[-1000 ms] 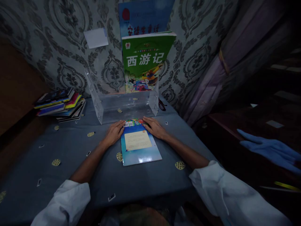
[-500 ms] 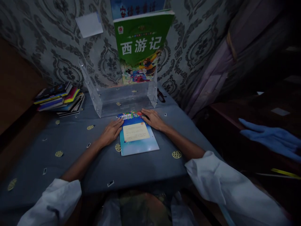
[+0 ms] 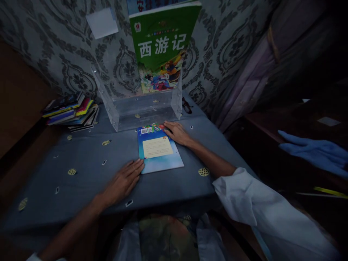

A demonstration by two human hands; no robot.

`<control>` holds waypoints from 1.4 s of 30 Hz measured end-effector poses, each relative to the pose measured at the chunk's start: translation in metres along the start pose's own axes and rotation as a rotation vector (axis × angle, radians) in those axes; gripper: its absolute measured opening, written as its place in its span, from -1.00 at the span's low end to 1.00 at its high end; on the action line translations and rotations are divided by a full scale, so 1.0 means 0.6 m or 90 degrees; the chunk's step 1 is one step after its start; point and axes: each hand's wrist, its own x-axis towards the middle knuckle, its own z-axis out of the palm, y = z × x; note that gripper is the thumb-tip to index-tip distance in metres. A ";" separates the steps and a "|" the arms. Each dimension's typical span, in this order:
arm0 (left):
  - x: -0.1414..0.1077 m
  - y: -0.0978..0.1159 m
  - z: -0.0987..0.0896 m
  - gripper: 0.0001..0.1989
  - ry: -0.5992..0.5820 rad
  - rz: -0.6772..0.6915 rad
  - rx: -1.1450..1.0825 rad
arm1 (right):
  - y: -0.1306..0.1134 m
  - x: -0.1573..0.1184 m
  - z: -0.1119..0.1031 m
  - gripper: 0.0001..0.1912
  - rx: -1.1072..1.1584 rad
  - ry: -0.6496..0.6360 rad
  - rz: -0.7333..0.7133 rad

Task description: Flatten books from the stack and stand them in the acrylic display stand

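Note:
A thin blue book [image 3: 159, 148] lies flat on the cloth-covered table, showing a cream text panel and barcodes near its top edge. My right hand [image 3: 177, 133] rests on its upper right corner, fingers stretched out. At the lower left edge, the fingertips of my left hand [image 3: 125, 182] touch the book, its fingers straight and lying flat. Just beyond stands a clear acrylic book stand [image 3: 145, 121]. A green book [image 3: 165, 47] with large white characters stands upright in it, partly covering a blue book [image 3: 154, 5] behind.
A stack of books [image 3: 71, 111] sits at the table's back left. Glasses [image 3: 187, 106] lie to the right of the stand. A white card [image 3: 102, 23] is on the patterned wall. Off the table's right side are a curtain [image 3: 244, 76] and a blue glove [image 3: 315, 150].
My left hand has slid toward me along the book's left edge, from near its top to its lower corner. My right hand stays at the upper right corner.

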 end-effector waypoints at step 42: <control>0.302 -0.053 0.070 -0.58 -0.054 0.006 -0.056 | 0.018 0.008 -0.011 -0.41 0.212 0.016 0.049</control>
